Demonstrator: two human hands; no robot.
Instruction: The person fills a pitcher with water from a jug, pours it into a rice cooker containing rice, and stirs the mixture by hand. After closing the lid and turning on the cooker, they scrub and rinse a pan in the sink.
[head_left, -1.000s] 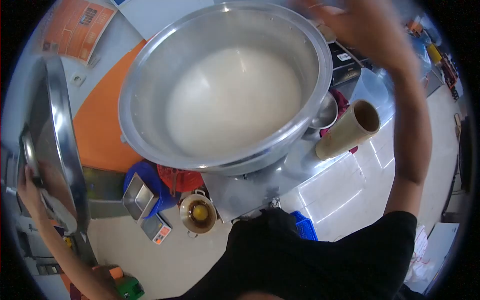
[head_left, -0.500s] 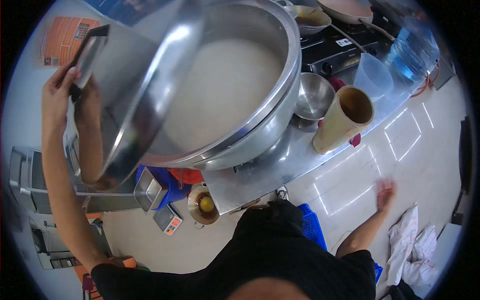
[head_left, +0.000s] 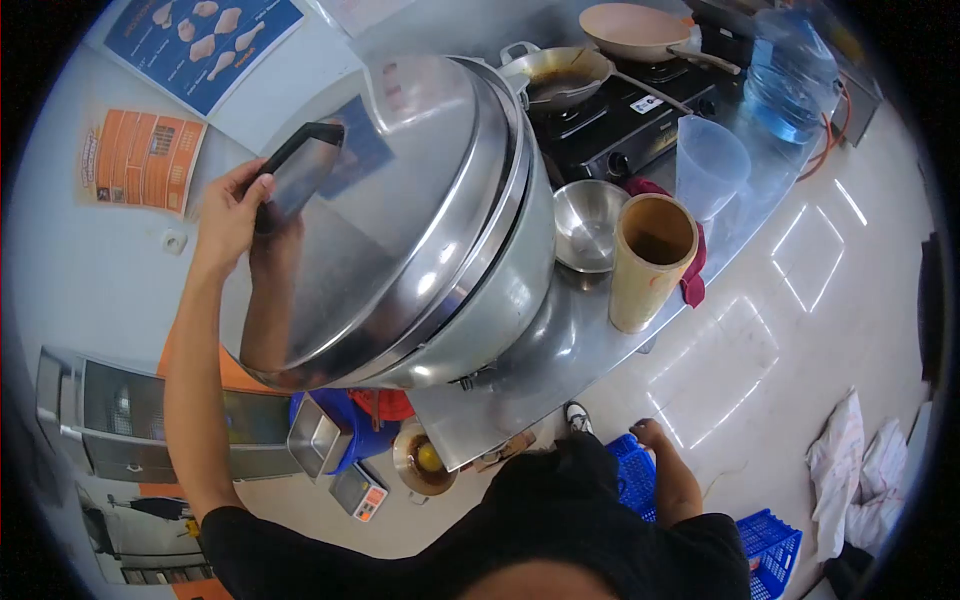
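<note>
My left hand (head_left: 232,212) is wrapped round the black handle of a large shiny metal lid (head_left: 390,190). The lid lies over the big metal pot (head_left: 490,310), covering its opening, so the contents are hidden. My right hand (head_left: 650,433) hangs low beside my body, near a blue plastic basket (head_left: 634,475); its fingers are small and unclear. Right of the pot, a steel bowl (head_left: 588,225) and an upright bamboo tube (head_left: 652,265) stand on the metal table (head_left: 530,375).
Behind the bowl are a black gas stove (head_left: 620,140), a wok (head_left: 560,75) and a pink pan (head_left: 630,28). A clear jug (head_left: 710,165) and water bottle (head_left: 790,80) stand at the right. Below are a scale (head_left: 358,492) and white sacks (head_left: 838,470).
The raised lid has come down over the pot, hiding the pale contents, with my left hand still on its handle. My right hand has moved down and closer to my body.
</note>
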